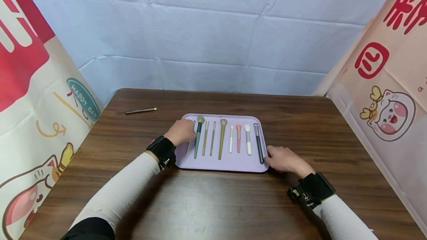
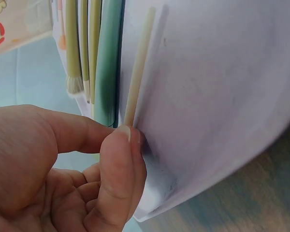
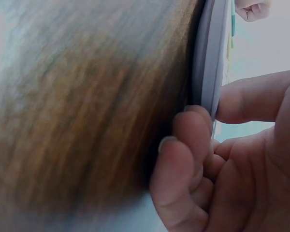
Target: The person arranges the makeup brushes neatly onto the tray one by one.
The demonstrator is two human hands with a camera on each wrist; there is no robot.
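Observation:
My left hand (image 1: 181, 132) is over the left end of a lilac tray (image 1: 220, 165). Between thumb and forefinger it pinches a thin, pale-handled makeup brush (image 2: 138, 67); the fingers hide the brush's far end. Beside that brush lies a green makeup brush (image 1: 198, 140). At the tray's front right corner, my right hand (image 1: 285, 158) grips the rim, thumb over the top and fingers at the underside in the right wrist view. A dark-handled brush (image 1: 258, 145) lies on the tray just beside the right thumb.
Several more makeup brushes lie side by side across the tray, among them an olive one (image 1: 222, 138) and a pink one (image 1: 238, 138). Another dark brush (image 1: 140, 110) lies alone at the back left of the wooden table (image 1: 200, 203). Printed cloths hang at both sides.

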